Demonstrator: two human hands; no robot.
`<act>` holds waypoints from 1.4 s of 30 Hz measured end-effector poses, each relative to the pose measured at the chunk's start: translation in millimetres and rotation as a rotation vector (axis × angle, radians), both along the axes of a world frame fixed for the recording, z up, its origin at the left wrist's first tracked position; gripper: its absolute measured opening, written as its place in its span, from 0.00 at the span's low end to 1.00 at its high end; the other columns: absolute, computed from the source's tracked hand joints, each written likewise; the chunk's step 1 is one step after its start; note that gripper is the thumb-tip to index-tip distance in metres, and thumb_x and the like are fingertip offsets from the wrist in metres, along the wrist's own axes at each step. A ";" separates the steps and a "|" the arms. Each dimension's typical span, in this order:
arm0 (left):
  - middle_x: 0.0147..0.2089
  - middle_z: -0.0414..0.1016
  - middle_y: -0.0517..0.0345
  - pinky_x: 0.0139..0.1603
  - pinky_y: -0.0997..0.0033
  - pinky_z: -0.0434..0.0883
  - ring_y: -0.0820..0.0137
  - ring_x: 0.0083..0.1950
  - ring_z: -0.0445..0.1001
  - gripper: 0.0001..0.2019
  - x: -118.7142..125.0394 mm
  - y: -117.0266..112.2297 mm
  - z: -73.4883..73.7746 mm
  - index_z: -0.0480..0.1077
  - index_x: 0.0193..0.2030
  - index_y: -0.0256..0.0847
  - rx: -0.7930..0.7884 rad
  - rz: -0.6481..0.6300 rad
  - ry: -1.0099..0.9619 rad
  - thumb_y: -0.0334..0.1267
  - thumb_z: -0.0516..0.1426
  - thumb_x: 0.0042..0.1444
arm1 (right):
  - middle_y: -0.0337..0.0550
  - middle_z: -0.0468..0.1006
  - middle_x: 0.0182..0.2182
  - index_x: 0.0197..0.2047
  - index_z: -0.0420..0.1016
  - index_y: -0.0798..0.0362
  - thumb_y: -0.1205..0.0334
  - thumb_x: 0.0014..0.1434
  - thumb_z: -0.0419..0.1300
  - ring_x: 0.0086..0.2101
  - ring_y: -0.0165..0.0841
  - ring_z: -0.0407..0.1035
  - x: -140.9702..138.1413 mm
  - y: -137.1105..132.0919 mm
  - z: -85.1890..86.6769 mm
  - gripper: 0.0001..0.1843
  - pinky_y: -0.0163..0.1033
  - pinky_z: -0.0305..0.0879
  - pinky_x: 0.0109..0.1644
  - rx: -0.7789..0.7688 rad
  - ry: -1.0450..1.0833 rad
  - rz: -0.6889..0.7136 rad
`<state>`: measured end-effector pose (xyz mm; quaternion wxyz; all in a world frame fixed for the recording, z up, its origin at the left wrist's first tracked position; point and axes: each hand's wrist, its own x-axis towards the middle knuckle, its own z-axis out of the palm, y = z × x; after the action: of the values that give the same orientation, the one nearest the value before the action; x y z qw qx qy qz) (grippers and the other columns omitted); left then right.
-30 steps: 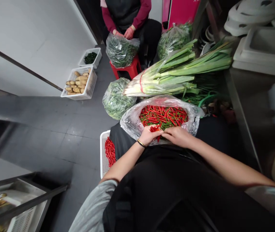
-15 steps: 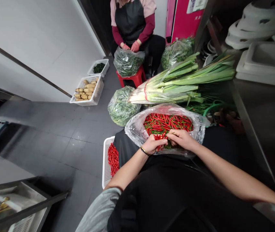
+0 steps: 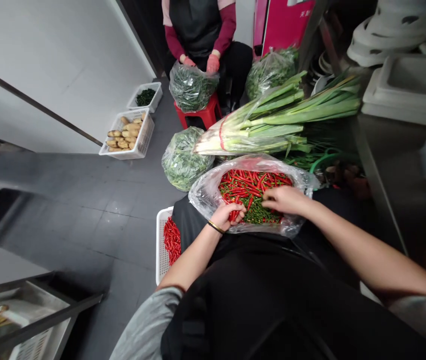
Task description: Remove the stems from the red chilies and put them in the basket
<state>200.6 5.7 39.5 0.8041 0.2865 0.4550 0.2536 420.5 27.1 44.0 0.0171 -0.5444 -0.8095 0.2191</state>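
An open clear plastic bag (image 3: 205, 187) rests on my lap, filled with red chili peppers (image 3: 243, 184). Green chili stems (image 3: 260, 215) lie in the near part of the bag. My left hand (image 3: 228, 215) is closed around several red chilies at the bag's near left side. Over the right part of the pile is my right hand (image 3: 284, 201), fingers curled together; whatever they pinch is hidden. Beside my left thigh a white basket (image 3: 160, 250) holds more red chilies (image 3: 171, 241), which show no green stems.
Beyond the bag lie long leeks (image 3: 250, 132) in plastic and a bag of greens (image 3: 186, 159). A co-worker (image 3: 198, 30) in pink gloves handles bagged greens (image 3: 193, 89) on a red stool (image 3: 207, 114). A basket of pale brown roots (image 3: 125, 136) stands left; a metal shelf (image 3: 381, 185) right.
My hands have moved apart: the right has shifted right, away from the left, which still holds chilies. More green stems show between them. The co-worker's hands have also separated.
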 end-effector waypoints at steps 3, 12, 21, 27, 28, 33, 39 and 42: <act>0.18 0.67 0.63 0.13 0.79 0.45 0.81 0.13 0.57 0.16 1.0 5.8 0.5 0.70 0.31 0.32 0.106 -0.013 0.018 0.43 0.63 0.38 | 0.52 0.78 0.39 0.39 0.75 0.53 0.55 0.61 0.55 0.36 0.38 0.70 -3.6 37.2 -8.2 0.12 0.39 0.60 0.38 0.133 0.062 -0.135; 0.28 0.72 0.61 0.33 0.76 0.63 0.76 0.31 0.67 0.17 17.5 13.6 9.5 0.72 0.30 0.34 0.550 0.022 0.257 0.40 0.69 0.34 | 0.40 0.74 0.24 0.33 0.68 0.52 0.54 0.64 0.50 0.26 0.31 0.67 -9.1 0.9 7.9 0.13 0.36 0.63 0.33 -0.010 0.499 -0.141; 0.18 0.57 0.68 0.16 0.80 0.42 0.83 0.16 0.50 0.24 17.3 -6.6 -3.8 0.65 0.28 0.36 -0.097 -0.132 -0.170 0.55 0.65 0.39 | 0.42 0.73 0.27 0.35 0.69 0.51 0.52 0.64 0.51 0.26 0.31 0.68 -26.2 -51.3 22.4 0.13 0.37 0.65 0.34 -0.028 0.790 -0.157; 0.18 0.59 0.67 0.18 0.78 0.51 0.82 0.18 0.55 0.21 25.8 -12.3 2.1 0.63 0.26 0.36 0.214 0.209 0.010 0.49 0.67 0.39 | 0.38 0.71 0.22 0.30 0.66 0.52 0.43 0.56 0.58 0.21 0.29 0.66 -37.6 -52.4 11.7 0.19 0.36 0.65 0.25 -0.366 1.048 -0.383; 0.20 0.62 0.66 0.21 0.77 0.55 0.82 0.19 0.57 0.20 27.1 -13.6 3.6 0.64 0.27 0.36 0.330 0.241 0.038 0.48 0.67 0.40 | 0.36 0.70 0.21 0.29 0.64 0.52 0.41 0.53 0.59 0.19 0.28 0.65 -39.0 -51.7 8.2 0.21 0.35 0.64 0.23 -0.458 1.128 -0.476; 0.28 0.69 0.61 0.34 0.73 0.63 0.76 0.29 0.64 0.14 19.3 -16.4 10.1 0.67 0.32 0.37 0.763 0.174 0.195 0.45 0.64 0.48 | 0.33 0.67 0.17 0.28 0.63 0.52 0.41 0.53 0.59 0.17 0.26 0.63 -37.0 -44.3 0.8 0.21 0.32 0.60 0.20 -0.499 1.101 -0.491; 0.29 0.70 0.58 0.37 0.71 0.64 0.74 0.31 0.66 0.11 13.0 -18.5 12.8 0.71 0.30 0.38 0.820 0.098 0.182 0.42 0.64 0.46 | 0.30 0.57 0.13 0.19 0.56 0.51 0.41 0.56 0.55 0.14 0.23 0.53 -37.1 -47.0 9.7 0.26 0.30 0.49 0.17 -0.456 0.925 -0.254; 0.22 0.63 0.64 0.23 0.76 0.57 0.79 0.22 0.59 0.14 15.6 -15.9 9.6 0.67 0.30 0.37 0.414 0.244 -0.077 0.44 0.65 0.44 | 0.29 0.56 0.12 0.22 0.54 0.50 0.40 0.61 0.48 0.13 0.24 0.54 -37.0 -57.3 18.8 0.25 0.32 0.52 0.17 -0.589 1.145 -0.155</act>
<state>216.3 -10.2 49.1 0.7084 0.3780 0.3937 0.4475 383.4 -30.2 62.8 0.3116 -0.3804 -0.5367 0.6857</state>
